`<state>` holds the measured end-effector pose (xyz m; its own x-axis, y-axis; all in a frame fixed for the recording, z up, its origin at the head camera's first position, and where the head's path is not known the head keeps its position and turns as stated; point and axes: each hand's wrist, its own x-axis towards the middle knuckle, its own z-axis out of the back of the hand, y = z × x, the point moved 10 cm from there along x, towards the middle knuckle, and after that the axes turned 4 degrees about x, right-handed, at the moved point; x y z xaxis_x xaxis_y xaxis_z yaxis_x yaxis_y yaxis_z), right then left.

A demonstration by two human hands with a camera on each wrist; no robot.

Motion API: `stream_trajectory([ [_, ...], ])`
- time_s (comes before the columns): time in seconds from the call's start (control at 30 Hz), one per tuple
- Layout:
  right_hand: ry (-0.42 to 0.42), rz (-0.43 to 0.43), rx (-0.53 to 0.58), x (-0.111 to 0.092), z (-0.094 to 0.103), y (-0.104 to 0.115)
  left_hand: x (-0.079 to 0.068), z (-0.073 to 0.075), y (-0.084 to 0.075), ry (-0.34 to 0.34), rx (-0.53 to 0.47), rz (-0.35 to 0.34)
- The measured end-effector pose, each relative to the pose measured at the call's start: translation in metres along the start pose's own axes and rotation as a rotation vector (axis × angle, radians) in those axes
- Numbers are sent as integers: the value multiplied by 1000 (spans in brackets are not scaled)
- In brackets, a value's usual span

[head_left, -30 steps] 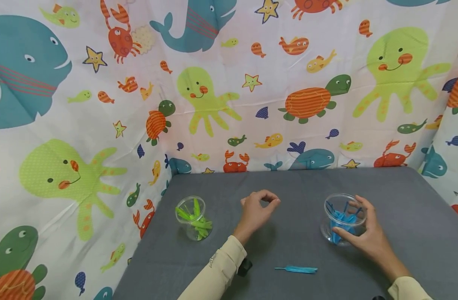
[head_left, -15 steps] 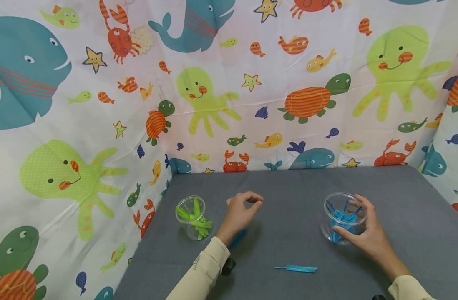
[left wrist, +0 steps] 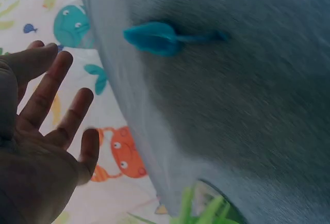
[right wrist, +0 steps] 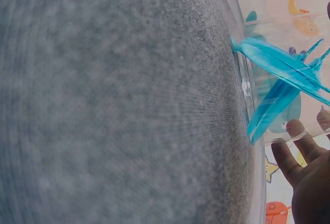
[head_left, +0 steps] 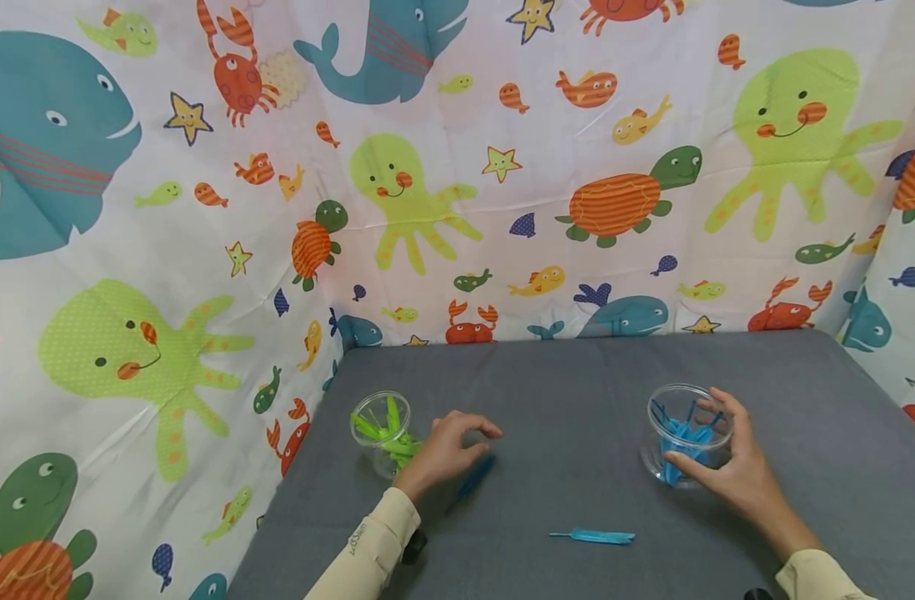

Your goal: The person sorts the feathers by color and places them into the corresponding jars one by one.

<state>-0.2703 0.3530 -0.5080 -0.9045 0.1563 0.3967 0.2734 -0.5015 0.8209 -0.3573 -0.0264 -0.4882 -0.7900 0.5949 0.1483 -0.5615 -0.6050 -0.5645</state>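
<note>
My left hand (head_left: 444, 450) hovers over the table with relaxed fingers and holds nothing. In the left wrist view, its fingers are spread apart. A blue feather (left wrist: 154, 38) lies on the table just beyond that hand; the head view shows the same feather partly shaded beside the fingertips. My right hand (head_left: 742, 479) grips the side of a clear plastic cup (head_left: 650, 467), thumb in front and fingers behind. Several blue feathers (right wrist: 281, 69) stand in this cup, quills up. Another blue feather (head_left: 592, 537) lies near the table's front, between my two hands.
A second clear cup (head_left: 385, 468) stands on the left of the grey table (head_left: 562, 400), behind my left wrist, with green feathers (head_left: 390, 425) sticking out. Cloth printed with sea animals (head_left: 611, 200) hangs along the table's back and sides.
My left hand has moved left and toward me, and its fingers have loosened. The blue feather below it has come into view. The right hand and its cup stay in place.
</note>
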Motion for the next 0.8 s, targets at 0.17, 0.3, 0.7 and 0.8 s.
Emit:
stream_trajectory([
  [0.17,-2,-5,-9,-1,0,0,-7,-7,5,75,86,-18],
  [0.3,-1,-6,-12,-2,0,0,-11,-19,5,180,205,-35],
  [0.7,6,-17,6,-2,-1,-1,-15,-41,19,329,473,-32],
  [0.8,6,-15,6,-1,-1,0,-16,-38,21,306,486,-31],
])
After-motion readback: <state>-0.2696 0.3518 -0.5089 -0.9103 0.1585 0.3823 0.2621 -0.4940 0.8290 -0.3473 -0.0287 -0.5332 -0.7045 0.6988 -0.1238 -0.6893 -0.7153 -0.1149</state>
